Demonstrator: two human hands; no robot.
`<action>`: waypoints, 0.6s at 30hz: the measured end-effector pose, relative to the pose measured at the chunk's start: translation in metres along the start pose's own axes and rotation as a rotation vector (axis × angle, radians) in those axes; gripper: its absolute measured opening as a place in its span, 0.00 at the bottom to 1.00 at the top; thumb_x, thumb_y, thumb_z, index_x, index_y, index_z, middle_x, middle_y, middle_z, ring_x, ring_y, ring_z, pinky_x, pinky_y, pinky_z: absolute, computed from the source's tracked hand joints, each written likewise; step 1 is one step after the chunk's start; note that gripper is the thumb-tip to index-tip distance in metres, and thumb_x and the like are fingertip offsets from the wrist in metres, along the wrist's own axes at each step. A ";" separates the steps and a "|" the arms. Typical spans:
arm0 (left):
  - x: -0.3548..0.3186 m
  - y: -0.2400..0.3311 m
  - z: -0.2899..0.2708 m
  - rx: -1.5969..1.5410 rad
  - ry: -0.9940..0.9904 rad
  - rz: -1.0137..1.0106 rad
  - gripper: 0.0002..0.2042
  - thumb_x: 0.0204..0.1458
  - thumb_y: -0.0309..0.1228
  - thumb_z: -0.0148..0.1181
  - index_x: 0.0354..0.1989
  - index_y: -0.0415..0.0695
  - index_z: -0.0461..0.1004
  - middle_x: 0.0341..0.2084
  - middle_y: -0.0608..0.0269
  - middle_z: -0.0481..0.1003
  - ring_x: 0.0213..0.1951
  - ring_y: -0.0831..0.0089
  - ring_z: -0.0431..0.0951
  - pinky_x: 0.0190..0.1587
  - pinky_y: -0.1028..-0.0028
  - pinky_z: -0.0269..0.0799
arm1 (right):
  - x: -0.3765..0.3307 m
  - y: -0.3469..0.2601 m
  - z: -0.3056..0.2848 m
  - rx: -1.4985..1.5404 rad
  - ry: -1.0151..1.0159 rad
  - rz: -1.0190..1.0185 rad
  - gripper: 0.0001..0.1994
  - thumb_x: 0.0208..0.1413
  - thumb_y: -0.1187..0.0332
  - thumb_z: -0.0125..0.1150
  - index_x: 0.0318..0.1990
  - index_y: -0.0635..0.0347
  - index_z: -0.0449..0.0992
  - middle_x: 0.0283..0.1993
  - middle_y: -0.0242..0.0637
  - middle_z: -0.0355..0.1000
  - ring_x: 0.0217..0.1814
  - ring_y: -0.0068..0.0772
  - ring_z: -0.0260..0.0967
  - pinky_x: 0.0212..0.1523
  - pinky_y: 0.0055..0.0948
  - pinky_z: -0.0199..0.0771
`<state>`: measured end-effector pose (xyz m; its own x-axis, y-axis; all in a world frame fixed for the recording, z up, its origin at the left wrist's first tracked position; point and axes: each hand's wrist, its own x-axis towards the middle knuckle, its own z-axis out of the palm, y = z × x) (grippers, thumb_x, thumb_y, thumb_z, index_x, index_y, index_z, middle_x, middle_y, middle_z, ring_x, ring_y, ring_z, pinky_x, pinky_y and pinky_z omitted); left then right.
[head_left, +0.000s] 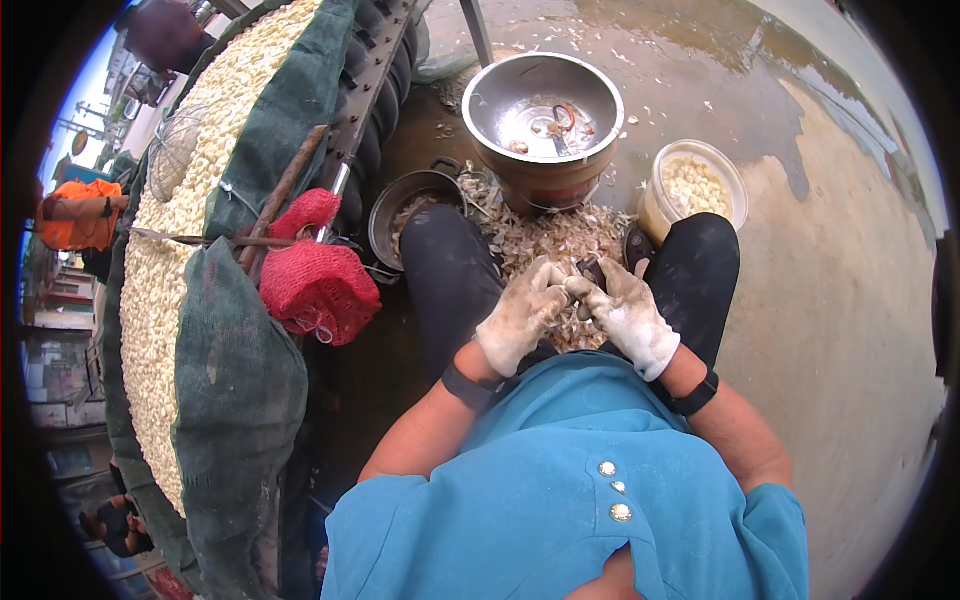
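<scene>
Garlic heap: one broad round mound of pale peeled garlic cloves (175, 215) fills the left of the frame, ringed by one dark green mesh cloth (235, 400).
Ground: one wet brown concrete floor (850, 300), scattered with pale flakes of skin.
Worker: one seated person in a bright blue buttoned shirt (560, 500) and black trousers, knees spread either side of the peelings.
Steel basin: one large round metal basin (545, 110) stands ahead of the knees, holding shallow water and a few scraps.
Red sacks: two red mesh net bags (318, 285) lie bunched at the heap's edge, the smaller above the larger.
Dark pan: one small blackened round pan (405, 205) sits just beside the left knee, partly filled with skins.
Tub: one clear round plastic tub of peeled cloves (695, 185) stands near the right knee.
Peelings: one loose pile of papery garlic skins (560, 240) lies between the knees, below the basin.
Left hand: in one dusty white glove, the left hand (520, 315) is curled, fingertips pinching toward the right hand's.
Right hand: in one matching glove, the right hand (630, 315) is closed around one small dark knife-like tool (590, 275).
Garlic in hand: held where the two sets of fingertips meet, over the lap; too hidden to count.
Wristbands: two black bands, one on each wrist.
</scene>
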<state>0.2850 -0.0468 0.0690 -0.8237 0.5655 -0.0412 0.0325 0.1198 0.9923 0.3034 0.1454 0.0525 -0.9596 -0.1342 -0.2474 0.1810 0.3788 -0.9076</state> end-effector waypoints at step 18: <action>0.006 0.000 -0.003 -0.138 0.019 -0.064 0.24 0.60 0.55 0.52 0.42 0.41 0.72 0.28 0.73 0.66 0.29 0.85 0.63 0.31 0.83 0.62 | 0.010 -0.016 -0.025 1.062 -0.383 0.551 0.12 0.66 0.56 0.53 0.48 0.52 0.73 0.27 0.23 0.67 0.20 0.13 0.53 0.17 0.15 0.50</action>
<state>0.2781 -0.0455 0.0689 -0.8323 0.5444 -0.1043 -0.0974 0.0415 0.9944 0.2852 0.1606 0.0732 -0.6093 -0.5173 -0.6010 0.7922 -0.4298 -0.4332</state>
